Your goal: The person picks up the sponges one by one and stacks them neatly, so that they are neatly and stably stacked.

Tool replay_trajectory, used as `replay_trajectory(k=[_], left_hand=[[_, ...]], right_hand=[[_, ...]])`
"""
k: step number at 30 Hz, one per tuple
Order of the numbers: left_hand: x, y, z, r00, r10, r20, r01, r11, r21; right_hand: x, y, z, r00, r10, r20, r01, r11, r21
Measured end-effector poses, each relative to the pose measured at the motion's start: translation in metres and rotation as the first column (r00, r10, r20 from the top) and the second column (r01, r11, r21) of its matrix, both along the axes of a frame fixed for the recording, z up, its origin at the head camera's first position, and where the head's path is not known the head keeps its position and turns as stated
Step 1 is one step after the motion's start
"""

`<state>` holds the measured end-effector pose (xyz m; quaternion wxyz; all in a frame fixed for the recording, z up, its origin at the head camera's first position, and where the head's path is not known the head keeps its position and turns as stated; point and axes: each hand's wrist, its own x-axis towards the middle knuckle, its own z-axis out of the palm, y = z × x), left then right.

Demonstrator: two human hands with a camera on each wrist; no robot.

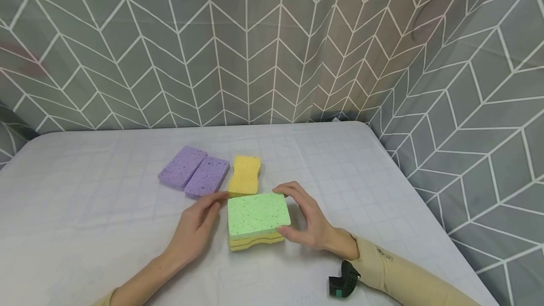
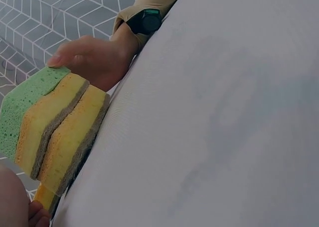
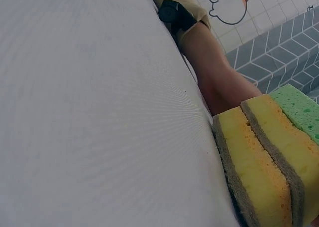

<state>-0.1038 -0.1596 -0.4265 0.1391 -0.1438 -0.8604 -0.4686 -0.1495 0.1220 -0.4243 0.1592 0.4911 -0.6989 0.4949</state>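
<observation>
A green sponge (image 1: 258,214) lies on top of two stacked yellow sponges (image 1: 255,241), which show grey scouring layers in the left wrist view. My right hand (image 1: 312,225) holds the green sponge at its right end, thumb at the front corner and fingers at the back corner. To the left of the stack, my left hand (image 1: 193,233) rests with its fingers extended toward the stack's back left corner. Its fingertips are close to a single yellow sponge (image 1: 245,175) lying just behind; whether they touch it I cannot tell.
Two purple sponges (image 1: 207,176) lie side by side at the back left on the white-covered table (image 1: 106,192). A patterned grey curtain (image 1: 255,46) hangs behind the table and along its right side. A black wrist camera (image 1: 344,280) sits at my right wrist.
</observation>
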Motion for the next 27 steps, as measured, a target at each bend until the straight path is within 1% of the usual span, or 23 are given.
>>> replay_trajectory(k=[6, 11, 15, 20, 27], left_hand=[[-0.001, 0.002, 0.000, 0.998, 0.054, 0.029, -0.053, 0.998, -0.027], [-0.002, 0.002, 0.000, 0.994, 0.103, 0.046, -0.101, 0.994, -0.031], [-0.005, 0.001, -0.001, 0.987, 0.134, 0.088, -0.130, 0.990, -0.046], [-0.011, 0.005, 0.000, 0.985, 0.129, 0.115, -0.121, 0.990, -0.076], [-0.022, 0.013, 0.001, 0.991, 0.107, 0.080, -0.094, 0.985, -0.142]], right_hand=[[0.001, 0.001, 0.000, 1.000, 0.002, 0.008, -0.002, 1.000, 0.003], [0.001, 0.001, 0.000, 1.000, -0.002, 0.015, 0.002, 1.000, 0.006], [0.001, 0.001, 0.000, 1.000, 0.000, 0.013, -0.001, 1.000, 0.008], [-0.001, 0.001, 0.001, 1.000, 0.002, 0.009, -0.002, 1.000, 0.003], [-0.001, 0.001, 0.001, 1.000, -0.002, 0.008, 0.002, 1.000, 0.006]])
